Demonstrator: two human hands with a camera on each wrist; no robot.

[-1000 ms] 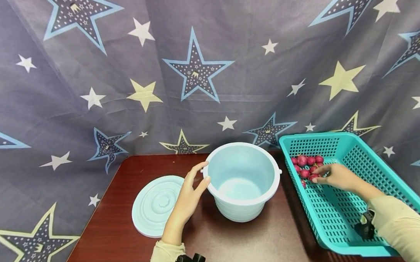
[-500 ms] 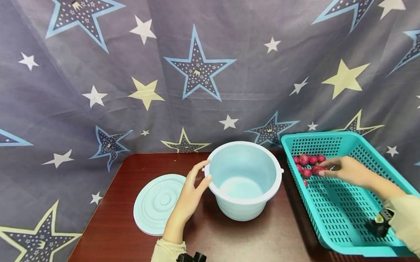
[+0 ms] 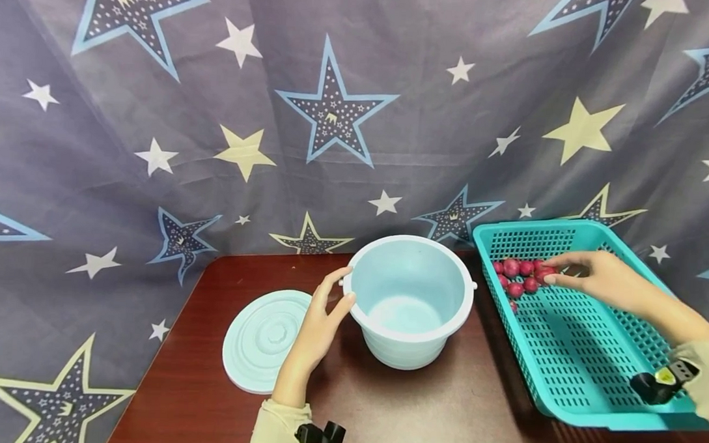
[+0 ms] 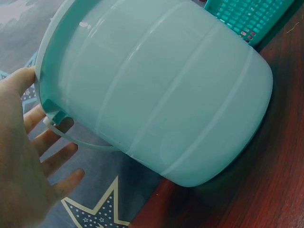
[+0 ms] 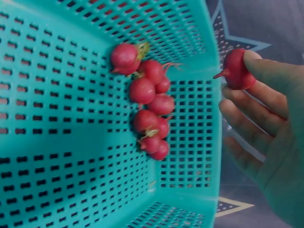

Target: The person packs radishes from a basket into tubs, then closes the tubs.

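My right hand (image 3: 619, 283) pinches a red radish (image 5: 239, 69) between thumb and fingertips. In the right wrist view its thin root points toward the turquoise basket (image 3: 584, 360); the other fingers spread beside it. Several more radishes (image 5: 142, 90) lie clustered at the basket's far end, below the held one. My left hand (image 3: 312, 327) is at the left side of a pale blue bucket (image 3: 405, 353), thumb and index finger touching its rim from outside. The left wrist view shows the remaining fingers loosely extended by the bucket's thin handle (image 4: 80, 142). The bucket stands upright with nothing inside.
A round pale blue lid (image 3: 262, 342) lies flat on the dark red-brown table (image 3: 436, 413), left of the bucket behind the left forearm. The basket's high perforated walls rise on the right. A grey star-patterned cloth (image 3: 206, 112) hangs along the table's back edge.
My right hand has gripped a radish from the cluster and raised it, shifting slightly up and right. My left hand has stayed at the bucket's rim.
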